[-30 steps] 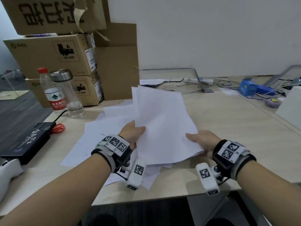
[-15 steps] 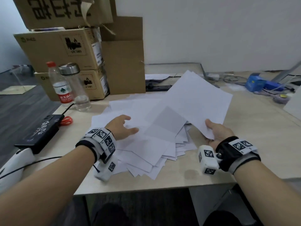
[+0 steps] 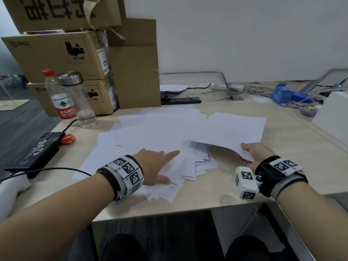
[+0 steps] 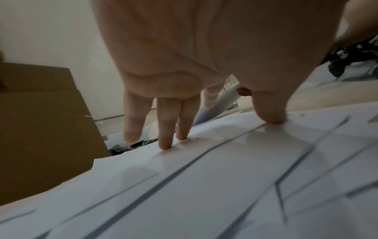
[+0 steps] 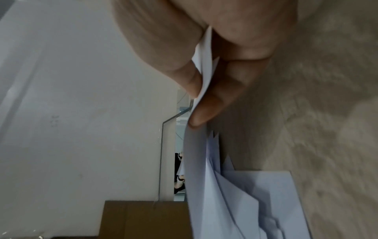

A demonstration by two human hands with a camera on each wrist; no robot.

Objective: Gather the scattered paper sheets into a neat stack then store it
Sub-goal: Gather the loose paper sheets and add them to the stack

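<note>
Several white paper sheets [image 3: 160, 136] lie fanned and overlapping across the middle of the wooden desk [image 3: 216, 193]. My left hand [image 3: 156, 166] lies flat on the near part of the pile, and its straight fingers [image 4: 165, 129] press the sheets [image 4: 204, 186] down. My right hand [image 3: 254, 153] pinches the near corner of a few sheets [image 3: 231, 132] at the right side of the pile. In the right wrist view my thumb and fingers [image 5: 216, 97] clamp that corner, and the held sheets [image 5: 225, 202] lift slightly off the desk.
Stacked cardboard boxes [image 3: 79, 59] stand at the back left, with a water bottle [image 3: 60, 97] and a glass flask [image 3: 79, 100] before them. A black box [image 3: 33, 151] lies at the left edge. A power strip [image 3: 180, 100], cables and a blue box [image 3: 282, 93] line the back.
My right hand has lowered its sheets from raised above the desk down onto the right of the pile. My left hand let go of them and moved down to press flat on the pile.
</note>
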